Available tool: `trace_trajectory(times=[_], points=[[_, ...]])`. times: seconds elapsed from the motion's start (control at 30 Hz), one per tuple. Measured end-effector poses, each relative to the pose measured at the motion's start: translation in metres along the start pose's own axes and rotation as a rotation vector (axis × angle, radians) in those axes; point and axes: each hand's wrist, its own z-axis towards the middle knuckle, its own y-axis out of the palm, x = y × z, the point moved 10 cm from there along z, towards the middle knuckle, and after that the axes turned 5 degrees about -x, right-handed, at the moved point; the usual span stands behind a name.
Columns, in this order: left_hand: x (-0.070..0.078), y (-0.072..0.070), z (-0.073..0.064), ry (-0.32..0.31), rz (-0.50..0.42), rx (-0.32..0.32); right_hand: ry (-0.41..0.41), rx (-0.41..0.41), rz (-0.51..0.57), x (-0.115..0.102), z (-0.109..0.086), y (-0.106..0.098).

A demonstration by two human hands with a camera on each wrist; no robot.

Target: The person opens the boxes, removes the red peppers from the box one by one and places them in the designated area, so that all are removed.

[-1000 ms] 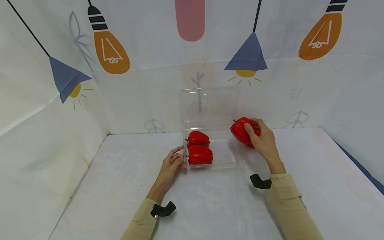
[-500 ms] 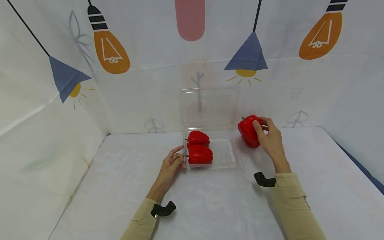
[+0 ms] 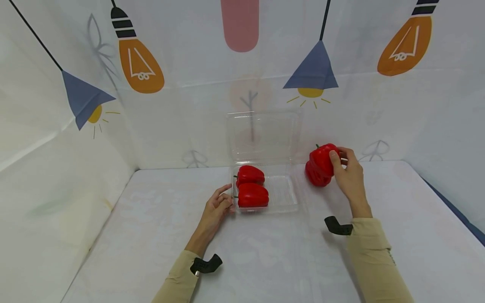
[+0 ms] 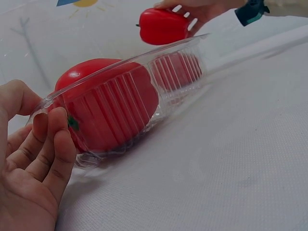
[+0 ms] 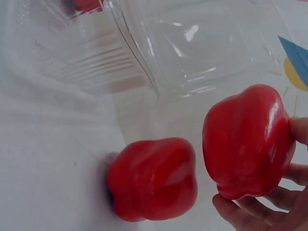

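Note:
A clear plastic clamshell box (image 3: pixel 282 193) stands on the table with its lid (image 3: pixel 265 136) raised. Two red bell peppers lie in its left half, a rear one (image 3: pixel 250 174) and a front one (image 3: pixel 253 196). At the box's left end, my left hand (image 3: pixel 214 212) pinches the wall between thumb and curled fingers, seen closely in the left wrist view. My right hand (image 3: pixel 349 176) grips another red bell pepper (image 5: pixel 248 144) in the air, right of the box. Below it, a further bell pepper (image 5: pixel 154 180) rests on the table, partly hidden in the head view.
A white cloth covers the table (image 3: pixel 257 256). Behind it hangs a white curtain (image 3: pixel 182 126) printed with lamps and bulbs, close to the raised lid. Black wrist mounts (image 3: pixel 338 226) stick out from both sleeves.
My right hand has moved to the right with the bell pepper, away from the box. More of the pepper on the table shows beneath it. The left hand and box have stayed put.

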Motion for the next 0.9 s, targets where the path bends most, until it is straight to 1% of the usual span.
trace_trajectory(times=[0.1,0.33,0.63,0.9], points=[[0.0,-0.001,0.0,0.007,0.004,0.002,0.013,0.005,0.0,0.002,0.0,-0.002],[-0.001,-0.002,0.001,-0.001,-0.002,0.014,0.039,0.032,-0.005,0.008,0.0,-0.011],[-0.001,0.0,0.001,-0.005,0.001,0.001,0.083,0.056,0.007,0.019,-0.001,-0.023],[0.001,0.001,0.0,0.002,-0.007,0.003,0.111,0.082,0.014,0.028,0.002,-0.029]])
